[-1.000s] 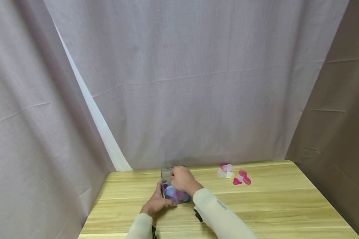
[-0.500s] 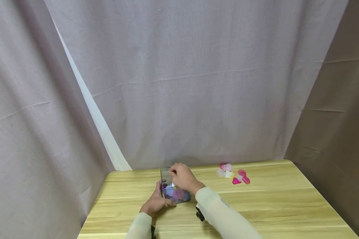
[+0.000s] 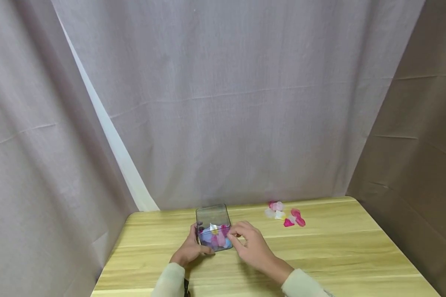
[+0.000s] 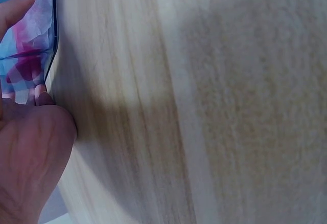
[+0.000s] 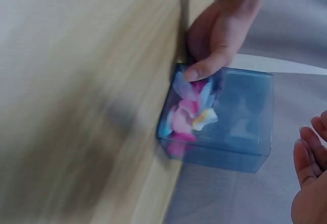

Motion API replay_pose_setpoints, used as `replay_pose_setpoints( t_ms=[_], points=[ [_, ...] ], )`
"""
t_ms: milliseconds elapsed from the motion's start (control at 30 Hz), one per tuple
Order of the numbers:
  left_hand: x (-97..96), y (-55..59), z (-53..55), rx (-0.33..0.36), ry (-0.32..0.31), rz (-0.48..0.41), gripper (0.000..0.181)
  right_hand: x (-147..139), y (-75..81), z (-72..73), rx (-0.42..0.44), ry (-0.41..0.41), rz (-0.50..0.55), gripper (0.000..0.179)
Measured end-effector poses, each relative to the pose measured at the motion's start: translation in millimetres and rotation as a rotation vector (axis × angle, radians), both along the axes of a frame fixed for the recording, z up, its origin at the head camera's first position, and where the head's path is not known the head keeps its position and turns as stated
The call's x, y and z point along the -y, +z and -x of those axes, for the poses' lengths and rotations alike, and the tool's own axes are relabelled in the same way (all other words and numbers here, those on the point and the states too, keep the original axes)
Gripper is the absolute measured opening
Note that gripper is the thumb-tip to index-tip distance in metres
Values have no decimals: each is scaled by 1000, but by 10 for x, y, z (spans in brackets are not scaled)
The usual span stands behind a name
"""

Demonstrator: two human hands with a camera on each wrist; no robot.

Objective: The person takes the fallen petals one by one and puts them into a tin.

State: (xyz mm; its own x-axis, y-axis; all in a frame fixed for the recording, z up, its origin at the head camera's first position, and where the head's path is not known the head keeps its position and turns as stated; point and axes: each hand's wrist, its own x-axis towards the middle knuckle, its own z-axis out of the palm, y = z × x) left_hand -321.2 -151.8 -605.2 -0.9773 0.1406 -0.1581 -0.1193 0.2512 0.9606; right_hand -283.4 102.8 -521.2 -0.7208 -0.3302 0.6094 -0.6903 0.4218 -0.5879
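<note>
A smoky see-through box (image 3: 212, 214) — upright, pink, blue and white petals (image 3: 221, 238) low inside — loose petals (image 3: 288, 222) to its right.

Head view: worn high, facing forward and down, farthest off; curtain (image 3: 245, 103) across upper part, table (image 3: 330, 255) below, left hand (image 3: 190, 248) and right hand (image 3: 252, 244) small, low down
Left wrist view: very near, bare table filling most, left hand and box (image 3: 210, 213) cut by left edge
Right wrist view: near, turned sideways, table at left, curtain at right, box between
Shared by all three: box, petals (image 3: 219, 238), left hand; head and right wrist also share right hand
</note>
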Motion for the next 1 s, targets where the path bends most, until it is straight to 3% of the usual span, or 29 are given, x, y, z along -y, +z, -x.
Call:
replay_pose_setpoints(
  t_ms=[133, 233, 400, 567, 767, 1000],
  points=[
    [1, 0, 8, -2, -9, -24, 118, -213, -117, -65, -52, -56, -59, 17],
    [4, -14, 7, 2, -20, -44, 117, -413, -228, 2, 30, -159, -133, 15],
    [12, -15, 4, -5, -25, -53, 115, -866, -536, 311, 155, -353, -260, 20],
    [15, -7, 15, 0, -22, -51, 115, -1356, -795, 608, 253, -487, -371, 33],
    [11, -24, 18, -8, -41, -54, 115, -1701, -862, 884, 423, -568, -411, 48],
    [16, -22, 26, -11, -28, -63, 115, -1867, -881, 1124, 436, -609, -334, 25]
  ],
)
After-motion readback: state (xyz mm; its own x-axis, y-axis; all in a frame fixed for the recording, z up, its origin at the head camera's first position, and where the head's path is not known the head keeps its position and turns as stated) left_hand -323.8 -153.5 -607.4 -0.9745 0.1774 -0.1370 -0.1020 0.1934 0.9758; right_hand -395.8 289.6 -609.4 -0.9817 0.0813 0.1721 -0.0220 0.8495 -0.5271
